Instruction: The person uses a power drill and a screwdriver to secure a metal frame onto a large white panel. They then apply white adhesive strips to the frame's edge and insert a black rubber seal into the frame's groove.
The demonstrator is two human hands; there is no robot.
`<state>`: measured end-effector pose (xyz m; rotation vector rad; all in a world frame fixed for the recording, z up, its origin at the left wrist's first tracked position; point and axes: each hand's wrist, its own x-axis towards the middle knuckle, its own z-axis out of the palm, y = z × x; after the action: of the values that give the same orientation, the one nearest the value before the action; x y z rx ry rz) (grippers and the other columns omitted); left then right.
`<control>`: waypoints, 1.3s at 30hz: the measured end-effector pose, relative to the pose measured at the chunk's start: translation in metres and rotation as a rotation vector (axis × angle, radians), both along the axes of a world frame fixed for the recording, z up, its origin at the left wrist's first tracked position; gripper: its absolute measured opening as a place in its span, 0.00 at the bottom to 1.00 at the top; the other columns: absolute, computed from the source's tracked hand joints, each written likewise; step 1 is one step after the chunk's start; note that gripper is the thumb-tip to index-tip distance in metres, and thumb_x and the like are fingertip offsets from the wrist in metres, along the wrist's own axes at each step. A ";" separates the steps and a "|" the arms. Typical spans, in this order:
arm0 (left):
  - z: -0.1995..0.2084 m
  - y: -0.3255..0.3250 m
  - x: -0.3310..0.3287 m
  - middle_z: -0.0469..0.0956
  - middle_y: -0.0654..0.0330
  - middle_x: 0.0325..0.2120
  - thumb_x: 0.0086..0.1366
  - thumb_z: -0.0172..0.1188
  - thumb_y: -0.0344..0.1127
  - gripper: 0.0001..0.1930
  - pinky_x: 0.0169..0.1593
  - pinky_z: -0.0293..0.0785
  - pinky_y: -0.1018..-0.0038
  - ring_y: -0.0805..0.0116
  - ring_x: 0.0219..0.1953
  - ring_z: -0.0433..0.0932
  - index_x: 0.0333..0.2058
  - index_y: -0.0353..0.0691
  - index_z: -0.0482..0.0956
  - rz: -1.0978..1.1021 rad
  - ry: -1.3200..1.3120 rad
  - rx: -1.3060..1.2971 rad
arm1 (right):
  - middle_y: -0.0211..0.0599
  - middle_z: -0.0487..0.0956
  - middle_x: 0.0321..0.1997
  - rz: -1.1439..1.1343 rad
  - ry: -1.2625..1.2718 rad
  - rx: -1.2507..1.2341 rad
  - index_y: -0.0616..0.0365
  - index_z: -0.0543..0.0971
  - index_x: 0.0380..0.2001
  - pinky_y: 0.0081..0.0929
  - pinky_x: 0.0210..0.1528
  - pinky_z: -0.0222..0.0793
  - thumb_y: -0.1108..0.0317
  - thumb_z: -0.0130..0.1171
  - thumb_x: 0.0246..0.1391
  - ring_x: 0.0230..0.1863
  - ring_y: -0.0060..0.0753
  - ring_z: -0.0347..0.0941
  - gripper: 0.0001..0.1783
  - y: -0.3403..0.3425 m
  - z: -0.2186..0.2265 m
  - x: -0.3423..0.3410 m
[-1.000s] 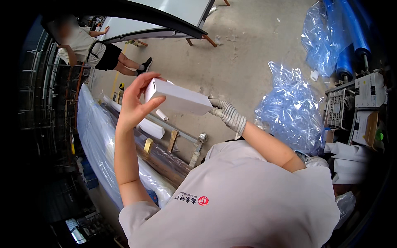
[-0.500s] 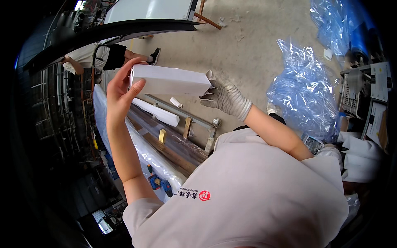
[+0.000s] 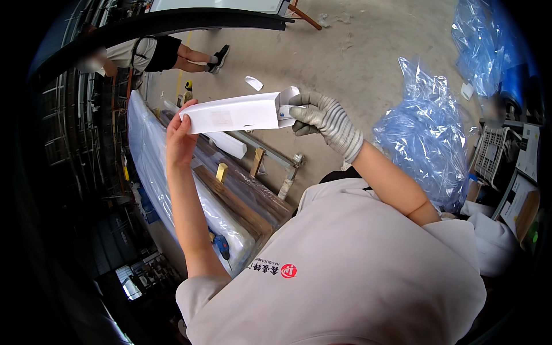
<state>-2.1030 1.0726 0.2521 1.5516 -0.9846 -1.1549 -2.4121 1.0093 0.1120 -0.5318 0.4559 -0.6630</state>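
A long white cardboard box (image 3: 236, 115) is held up in front of me, roughly level, with a faint pale print on its side. My bare left hand (image 3: 180, 141) grips its left end, thumb on the near face. At the right end the flap (image 3: 291, 94) stands open, and a small whitish piece with a blue spot (image 3: 283, 114) shows inside. My right hand (image 3: 330, 123), in a grey-white striped work glove, is closed at that open end, thumb and fingers pinching at the whitish piece. What exactly lies between the fingertips is partly hidden.
Below the box lie long film-wrapped panels (image 3: 172, 167) with wood blocks (image 3: 221, 172) and a blue power drill (image 3: 222, 245). Crumpled blue plastic film (image 3: 422, 138) heaps at right, beside a crate (image 3: 491, 152). Another person (image 3: 158, 54) stands at far left beyond a dark bar (image 3: 172, 26).
The box has turned in my hands, showing its printed side. Its right end has opened to reveal the piece inside. My right fingers have closed there.
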 end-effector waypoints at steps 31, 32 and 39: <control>-0.334 0.063 0.134 0.72 0.52 0.48 0.60 0.63 0.48 0.29 0.48 0.76 0.58 0.55 0.52 0.72 0.52 0.35 0.69 0.799 0.403 0.223 | 0.33 0.76 0.19 -0.103 0.431 -0.226 0.62 0.76 0.35 0.16 0.14 0.66 0.65 0.61 0.55 0.13 0.20 0.68 0.11 0.020 0.035 0.133; -0.331 0.043 0.133 0.71 0.51 0.50 0.59 0.64 0.49 0.31 0.50 0.74 0.57 0.54 0.55 0.70 0.54 0.34 0.67 0.841 0.397 0.098 | 0.33 0.76 0.19 -0.096 0.464 -0.237 0.62 0.76 0.36 0.17 0.14 0.66 0.65 0.61 0.55 0.13 0.20 0.68 0.11 0.023 0.034 0.150; -0.206 0.005 0.148 0.64 0.50 0.60 0.63 0.59 0.51 0.38 0.62 0.59 0.65 0.62 0.62 0.62 0.64 0.36 0.56 0.048 0.367 -0.204 | 0.34 0.74 0.18 -0.181 0.523 -0.314 0.61 0.73 0.38 0.19 0.13 0.64 0.62 0.56 0.59 0.11 0.22 0.67 0.13 0.018 0.032 0.270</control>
<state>-1.9548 1.0774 0.0461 1.1446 -0.7863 -1.2109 -2.1426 1.0274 0.1438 -0.9782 0.9062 -0.7737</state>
